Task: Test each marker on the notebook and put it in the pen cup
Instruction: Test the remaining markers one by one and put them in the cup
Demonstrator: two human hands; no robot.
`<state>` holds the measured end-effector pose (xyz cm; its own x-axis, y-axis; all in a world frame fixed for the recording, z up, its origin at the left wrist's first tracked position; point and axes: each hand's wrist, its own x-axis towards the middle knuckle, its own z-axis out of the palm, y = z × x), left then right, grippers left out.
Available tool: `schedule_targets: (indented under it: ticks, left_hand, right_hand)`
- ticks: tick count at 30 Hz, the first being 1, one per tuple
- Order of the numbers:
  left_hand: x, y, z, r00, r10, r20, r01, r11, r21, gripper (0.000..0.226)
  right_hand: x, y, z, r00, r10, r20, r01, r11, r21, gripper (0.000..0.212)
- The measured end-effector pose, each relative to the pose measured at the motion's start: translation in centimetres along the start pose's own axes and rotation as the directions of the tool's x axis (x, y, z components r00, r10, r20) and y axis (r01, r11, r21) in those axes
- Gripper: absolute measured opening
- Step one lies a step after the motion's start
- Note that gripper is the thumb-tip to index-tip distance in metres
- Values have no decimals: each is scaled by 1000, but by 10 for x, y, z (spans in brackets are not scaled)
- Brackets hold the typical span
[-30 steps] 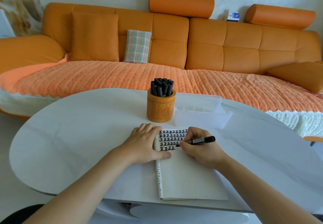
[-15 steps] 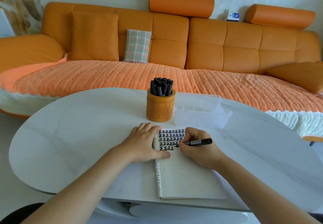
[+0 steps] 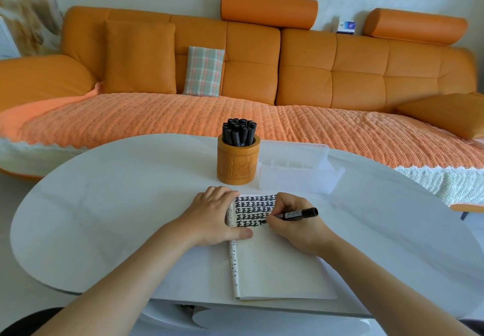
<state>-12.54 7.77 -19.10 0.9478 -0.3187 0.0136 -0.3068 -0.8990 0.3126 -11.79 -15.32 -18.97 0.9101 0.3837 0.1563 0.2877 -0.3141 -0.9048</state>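
Black marker (image 3: 296,214) is pinched in the right hand (image 3: 296,227), tip on the notebook (image 3: 275,262); left hand (image 3: 214,217) lies flat, pinning the page by the pen cup (image 3: 237,162).

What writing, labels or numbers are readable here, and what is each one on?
"正", repeated in rows, as far as I can tell: on the notebook page.
White label on the marker: too small to read.
Print on the blue-and-white box on top of the sofa back: blurred.
Carving on the pen cup: no readable words.
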Motion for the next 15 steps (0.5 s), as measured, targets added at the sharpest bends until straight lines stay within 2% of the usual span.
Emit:
schedule_targets:
  ticks: [8, 15]
  left_hand:
    - [1, 0, 0, 1000, -4, 12, 4, 1000, 1, 106]
    - [-1, 2, -2, 1000, 0, -14, 0, 1000, -6, 100]
  right_hand:
    - [-1, 1, 1, 1000, -9, -12, 9, 1000, 15, 18]
    - [-3, -2, -1, 999, -27, 44, 27, 1000, -7, 15]
